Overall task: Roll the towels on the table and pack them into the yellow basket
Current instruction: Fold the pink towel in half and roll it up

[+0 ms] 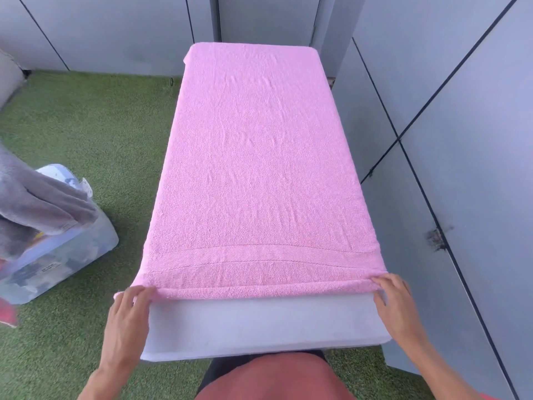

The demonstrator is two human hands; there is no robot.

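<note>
A pink towel (pixel 259 168) lies flat on the white table (pixel 259 327) and covers most of it. Its near edge is folded over into a small roll. The left hand (pixel 127 316) pinches the left end of that roll. The right hand (pixel 395 301) pinches the right end. Left of the table, a clear box (pixel 57 255) sits on the green grass mat (pixel 101 125), with a grey cloth (pixel 37 206) draped over it.

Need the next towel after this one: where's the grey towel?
Head view, far left: the grey towel drapes over the clear plastic bin on the grass, left of the table.
</note>
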